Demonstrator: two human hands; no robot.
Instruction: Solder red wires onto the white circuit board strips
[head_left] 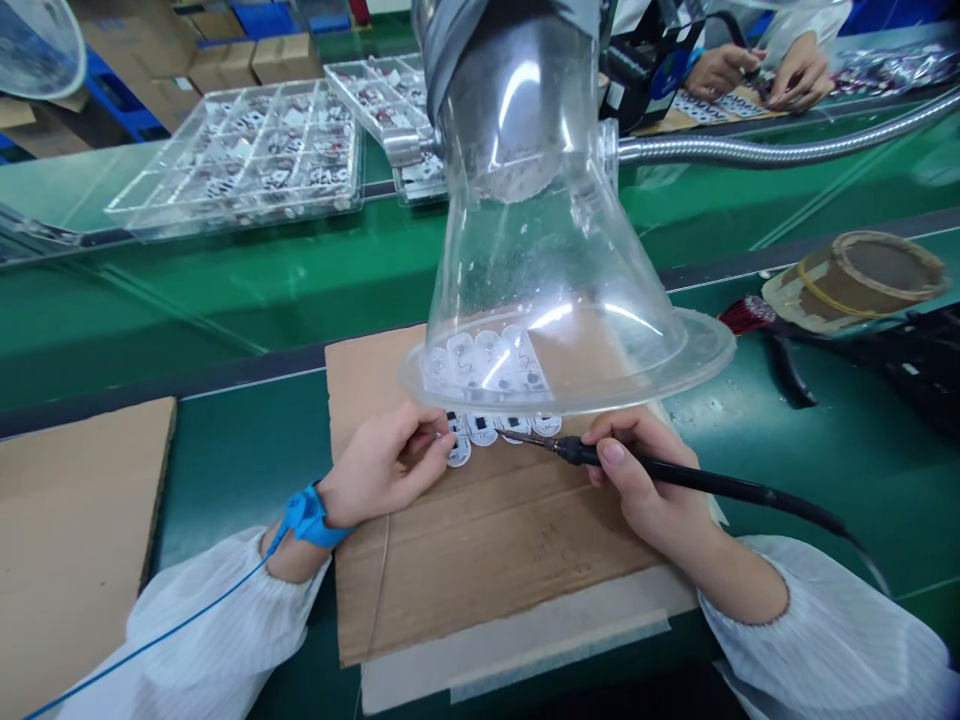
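Observation:
My right hand (652, 480) is closed around the black handle of a soldering iron (600, 455), its metal tip pointing left over small round white circuit boards (481, 428). The boards sit in rows on a brown cardboard sheet (480, 560), and dark components show on them. My left hand (390, 455) is pinched at the leftmost boards, holding what looks like a thin wire (384, 560) that trails down the cardboard from under the palm. A blue wrist strap (307, 518) with a cord is on my left wrist. The clear hood partly covers the back rows of boards.
A clear funnel-shaped extraction hood (555, 290) hangs just above the boards. A round tub (862, 275) and a bundle of red wires (750, 315) stand right. Another cardboard sheet (75, 520) lies left. Compartment trays (255, 150) and another person's hands (765, 80) are across the bench.

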